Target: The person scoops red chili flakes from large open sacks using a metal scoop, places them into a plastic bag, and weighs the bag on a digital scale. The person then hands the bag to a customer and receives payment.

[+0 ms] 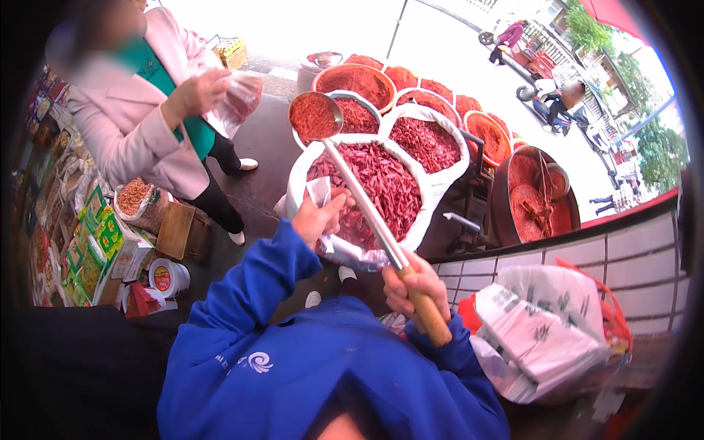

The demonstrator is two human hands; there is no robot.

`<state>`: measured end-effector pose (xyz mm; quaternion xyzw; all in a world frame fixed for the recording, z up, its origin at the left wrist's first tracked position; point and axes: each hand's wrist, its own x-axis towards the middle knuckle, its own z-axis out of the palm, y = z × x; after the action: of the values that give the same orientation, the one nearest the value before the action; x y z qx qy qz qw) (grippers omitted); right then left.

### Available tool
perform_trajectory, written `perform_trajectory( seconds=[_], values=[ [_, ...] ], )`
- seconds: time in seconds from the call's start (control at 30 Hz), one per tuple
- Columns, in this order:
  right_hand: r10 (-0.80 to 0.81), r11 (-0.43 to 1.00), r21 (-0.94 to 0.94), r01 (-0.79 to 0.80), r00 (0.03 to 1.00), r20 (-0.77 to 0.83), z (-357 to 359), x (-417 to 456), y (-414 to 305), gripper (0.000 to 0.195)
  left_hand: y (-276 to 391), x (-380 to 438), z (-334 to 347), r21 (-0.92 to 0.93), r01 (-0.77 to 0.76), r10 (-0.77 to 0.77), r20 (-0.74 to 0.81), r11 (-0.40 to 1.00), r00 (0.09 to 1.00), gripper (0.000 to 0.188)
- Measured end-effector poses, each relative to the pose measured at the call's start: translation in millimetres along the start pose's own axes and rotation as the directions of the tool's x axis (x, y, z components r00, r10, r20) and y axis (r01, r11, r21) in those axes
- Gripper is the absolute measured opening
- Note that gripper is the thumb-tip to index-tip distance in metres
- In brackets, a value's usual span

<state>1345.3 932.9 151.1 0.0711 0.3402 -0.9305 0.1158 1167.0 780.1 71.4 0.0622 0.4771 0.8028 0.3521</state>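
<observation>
My right hand (415, 286) grips the wooden handle of a long metal ladle (363, 203). Its round bowl is heaped with coarse red chili flakes (313, 115) and stands over the far left rim of a white sack of dried red chilies (379, 187). My left hand (322, 214) pinches the top of a plastic bag (319, 191) at the near left edge of that sack; how far the bag opens and what is inside cannot be told. Beyond, a second sack of chili pieces (426, 143) and a bowl of chili flakes (355, 115) stand close together.
At the left a person in a pink jacket (132, 126) holds a clear bag with red contents (242, 102). Tubs of chili powder (357, 85) stand behind the sacks. A large metal mortar (572, 203) is right, above a tiled ledge (632, 242) and plastic bags (542, 330).
</observation>
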Motion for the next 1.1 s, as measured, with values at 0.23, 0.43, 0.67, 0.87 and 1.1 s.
perform_trajectory(
  seconds=[0.23, 0.43, 0.67, 0.87, 1.1],
  values=[
    [-0.172, 0.951, -0.265, 0.159, 0.985, -0.025, -57.6, 134.7, -109.3, 0.037, -22.9, -10.3, -7.7, -0.041, 0.155, -0.160, -0.227, 0.987, 0.961, 0.013],
    [-0.262, 0.632, -0.768, 0.097, 0.961, -0.094, -191.1, 325.6, -184.2, 0.040, -29.2, -7.4, 11.3, -0.143, 0.155, -0.196, -0.355, 0.978, 0.914, 0.011],
    [-0.635, -0.105, -0.990, -0.098, 0.772, -0.009, -342.1, 436.4, -200.0, 0.048, -37.3, -4.3, 21.3, -0.193, 0.125, -0.202, -0.456, 0.973, 0.867, 0.014],
    [-0.630, 0.028, -1.000, -0.014, 0.776, -0.028, -344.3, 389.6, -201.9, 0.069, -45.2, 9.5, 29.3, -0.220, 0.121, -0.220, -0.510, 0.968, 0.832, 0.014],
    [-0.318, 0.440, -0.895, -0.078, 0.918, -0.237, -365.4, 326.6, -204.9, 0.074, -45.0, 39.9, 40.3, -0.182, 0.156, -0.223, -0.453, 0.971, 0.863, 0.014]
  ],
)
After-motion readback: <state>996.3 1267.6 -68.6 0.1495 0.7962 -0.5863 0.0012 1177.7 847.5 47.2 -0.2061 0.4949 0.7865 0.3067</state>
